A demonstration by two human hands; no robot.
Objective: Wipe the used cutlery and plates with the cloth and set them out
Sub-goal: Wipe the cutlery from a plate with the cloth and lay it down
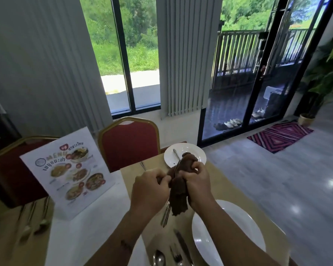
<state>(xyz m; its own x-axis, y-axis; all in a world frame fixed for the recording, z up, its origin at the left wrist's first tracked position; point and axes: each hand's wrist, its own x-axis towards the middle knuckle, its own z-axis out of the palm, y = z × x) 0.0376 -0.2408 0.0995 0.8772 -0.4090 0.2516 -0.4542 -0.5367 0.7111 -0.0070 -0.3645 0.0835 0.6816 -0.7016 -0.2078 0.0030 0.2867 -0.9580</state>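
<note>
A dark brown cloth (179, 191) hangs between my two hands above the table. My right hand (195, 181) grips the cloth bunched round the upper part of a metal piece of cutlery (166, 214). My left hand (152, 187) grips that piece lower down, and its handle sticks out below my fist. A white plate (238, 223) lies at the near right. A spoon (159, 258), a fork (176, 256) and a knife (183, 246) lie beside it. A second white plate (192, 152) at the far end carries a utensil (176, 153).
A standing menu card (69, 173) is on the white cloth at left, with more cutlery (35, 219) near it. A fork (142, 166) lies by the far setting. Two red chairs (129, 143) stand behind the table. A glass door and a striped mat (281, 136) are at right.
</note>
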